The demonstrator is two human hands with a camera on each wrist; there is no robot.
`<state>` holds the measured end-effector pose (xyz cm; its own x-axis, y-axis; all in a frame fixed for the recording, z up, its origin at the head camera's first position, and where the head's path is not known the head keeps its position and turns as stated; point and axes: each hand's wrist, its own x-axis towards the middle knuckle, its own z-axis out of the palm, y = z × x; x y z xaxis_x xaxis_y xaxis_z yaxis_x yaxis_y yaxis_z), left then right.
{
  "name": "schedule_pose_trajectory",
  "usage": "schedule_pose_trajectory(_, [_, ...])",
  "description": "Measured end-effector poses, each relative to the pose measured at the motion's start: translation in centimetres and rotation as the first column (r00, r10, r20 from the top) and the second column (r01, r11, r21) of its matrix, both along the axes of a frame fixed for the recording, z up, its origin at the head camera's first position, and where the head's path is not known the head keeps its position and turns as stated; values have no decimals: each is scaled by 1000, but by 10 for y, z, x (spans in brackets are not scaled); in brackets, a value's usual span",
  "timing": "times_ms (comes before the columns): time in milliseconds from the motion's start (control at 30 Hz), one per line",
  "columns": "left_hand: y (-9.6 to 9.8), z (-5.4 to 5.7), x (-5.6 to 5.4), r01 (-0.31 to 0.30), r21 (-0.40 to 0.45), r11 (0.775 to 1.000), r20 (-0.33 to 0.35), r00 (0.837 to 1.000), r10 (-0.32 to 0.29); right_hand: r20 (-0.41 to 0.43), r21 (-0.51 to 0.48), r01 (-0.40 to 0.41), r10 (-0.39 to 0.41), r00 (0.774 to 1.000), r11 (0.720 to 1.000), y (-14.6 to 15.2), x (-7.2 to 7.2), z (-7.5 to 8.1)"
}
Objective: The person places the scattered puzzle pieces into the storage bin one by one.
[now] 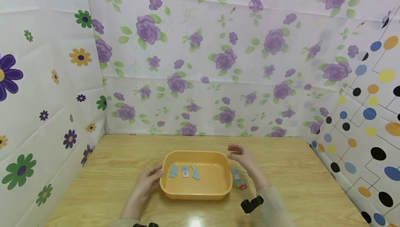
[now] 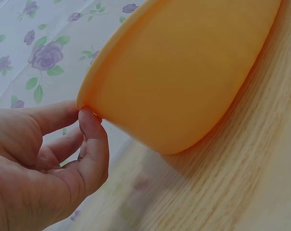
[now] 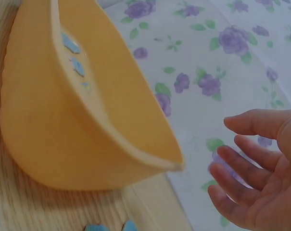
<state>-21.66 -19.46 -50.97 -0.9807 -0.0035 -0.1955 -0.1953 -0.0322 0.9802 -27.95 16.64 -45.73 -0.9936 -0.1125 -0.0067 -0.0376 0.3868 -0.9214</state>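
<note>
A yellow plastic tub (image 1: 197, 196) stands on the wooden table in front of me. Three small flat light-blue pieces lie on its floor toward the left: a wide one (image 1: 173, 171), one with a white patch (image 1: 185, 172) and a curved one (image 1: 195, 173). My left hand (image 1: 145, 183) pinches the tub's left rim between thumb and fingers, as the left wrist view shows. Beyond the right rim, my right hand (image 1: 243, 156) hovers with spread fingers and holds nothing. Beside the tub's right wall lie a blue-and-white piece (image 1: 235, 174) and a green-and-red piece (image 1: 240, 185).
The light wooden table (image 1: 281, 171) reaches back to a wall sheet with purple roses (image 1: 225, 60). Sheets with colourful flowers (image 1: 80, 57) and with dots (image 1: 369, 113) hang at the left and right.
</note>
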Motion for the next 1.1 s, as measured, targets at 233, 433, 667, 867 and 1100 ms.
schedule_pose_trajectory(233, [-1,-2,-1,6,-9,1000,-2,1000,-6,-8,37,6,-6,1000,999,16,2,-10])
schedule_pose_trajectory(433, [-1,-3,-1,-1,-9,1000,0,1000,1,-14,67,39,-38,999,997,26,4,-24])
schedule_pose_trajectory(667, [0,-2,0,-10,-15,1000,4,1000,10,11,83,52,-53,999,995,36,4,-45])
schedule_pose_trajectory(867, [-2,-2,0,13,-17,1000,-13,1000,-13,59,77,58,-63,996,995,40,6,-59])
schedule_pose_trajectory(1100, [-3,-1,0,27,-11,1000,-17,999,-27,78,126,76,-86,993,989,42,8,-70])
